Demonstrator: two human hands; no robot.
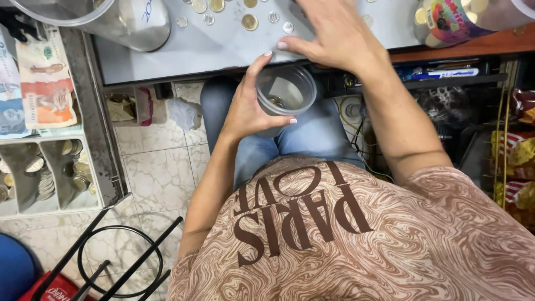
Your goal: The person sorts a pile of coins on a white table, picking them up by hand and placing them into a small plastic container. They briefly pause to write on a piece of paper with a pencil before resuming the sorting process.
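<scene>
My left hand [248,106] grips a clear plastic cup [285,92] just below the front edge of the grey counter [212,53]. A few coins lie in the cup's bottom. My right hand [334,30] rests flat on the counter right at its edge, above the cup, fingers spread toward the left. Several loose coins [249,21], gold and silver, lie scattered on the counter ahead of that hand.
A big clear jar [131,22] stands at the counter's back left. A colourful container [451,19] sits at the right. An open cash drawer [44,173] with coins and banknotes [47,83] is on the left. Snack packets [515,161] hang at right. Black wire rack [120,256] below.
</scene>
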